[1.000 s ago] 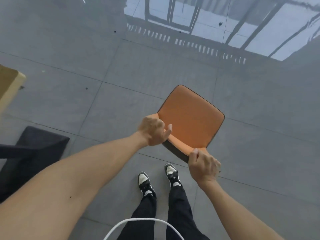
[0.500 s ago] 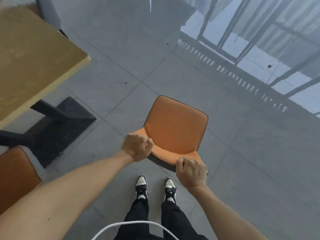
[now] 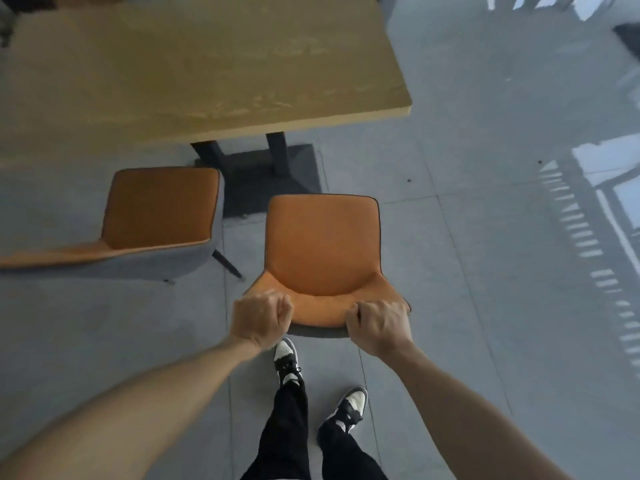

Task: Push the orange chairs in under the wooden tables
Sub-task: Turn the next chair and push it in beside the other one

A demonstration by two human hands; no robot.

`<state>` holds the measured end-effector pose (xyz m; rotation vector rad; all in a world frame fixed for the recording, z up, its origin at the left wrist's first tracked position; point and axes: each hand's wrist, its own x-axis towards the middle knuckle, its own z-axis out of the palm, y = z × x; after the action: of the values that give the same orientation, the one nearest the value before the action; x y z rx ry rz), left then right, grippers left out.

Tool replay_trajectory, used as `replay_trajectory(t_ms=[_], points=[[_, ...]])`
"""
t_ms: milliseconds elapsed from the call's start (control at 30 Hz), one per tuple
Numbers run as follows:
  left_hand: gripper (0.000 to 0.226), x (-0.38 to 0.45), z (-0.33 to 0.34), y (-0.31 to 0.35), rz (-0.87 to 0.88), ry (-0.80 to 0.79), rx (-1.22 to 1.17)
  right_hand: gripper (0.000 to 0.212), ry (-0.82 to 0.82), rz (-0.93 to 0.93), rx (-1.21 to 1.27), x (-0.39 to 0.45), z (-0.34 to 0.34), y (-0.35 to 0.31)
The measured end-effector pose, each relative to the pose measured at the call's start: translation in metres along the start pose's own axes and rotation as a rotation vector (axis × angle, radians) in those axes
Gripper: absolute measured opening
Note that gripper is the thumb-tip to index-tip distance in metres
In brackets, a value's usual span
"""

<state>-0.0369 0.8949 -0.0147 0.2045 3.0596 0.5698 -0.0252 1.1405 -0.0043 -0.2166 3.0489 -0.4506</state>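
Note:
An orange chair (image 3: 323, 247) with dark piping stands on the grey floor right in front of me, its seat facing a wooden table (image 3: 207, 64). My left hand (image 3: 259, 318) grips the left end of the chair's backrest top. My right hand (image 3: 379, 323) grips the right end. The chair's front edge is a short way short of the table's near edge. A second orange chair (image 3: 159, 209) with a grey back stands to the left, also outside the table.
The table's black pedestal and base plate (image 3: 263, 174) sit on the floor just beyond the held chair's front. My two feet (image 3: 287, 362) are directly behind the chair. Bright window reflections (image 3: 588, 209) lie across the tiles to the right.
The chair has swung round with me to the left and now faces the wooden table squarely. Both hands keep their grip on the backrest. The second chair has come fully into view.

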Motion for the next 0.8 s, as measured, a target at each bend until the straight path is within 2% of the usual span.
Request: replay_trajectory(t_ms=[167,367,533,667,800], points=[[0.053,0.022,-0.005,-0.003,-0.065,0.030,0.001,0.044,0.065,-0.122,-0.014,0.049,-0.002,0.002],[0.050,0.064,-0.014,-0.023,-0.030,0.034,0.001,0.043,0.073,-0.117,0.002,0.091,0.010,-0.001],[0.052,0.130,-0.023,-0.039,-0.118,-0.037,0.005,0.042,0.087,-0.060,-0.006,0.160,0.011,-0.006],[0.053,0.167,-0.025,-0.047,-0.070,-0.002,-0.026,0.041,0.112,-0.078,-0.019,0.198,0.009,0.002],[0.052,0.164,-0.018,-0.048,-0.023,-0.019,-0.027,0.038,0.120,-0.119,-0.014,0.195,0.002,0.002]])
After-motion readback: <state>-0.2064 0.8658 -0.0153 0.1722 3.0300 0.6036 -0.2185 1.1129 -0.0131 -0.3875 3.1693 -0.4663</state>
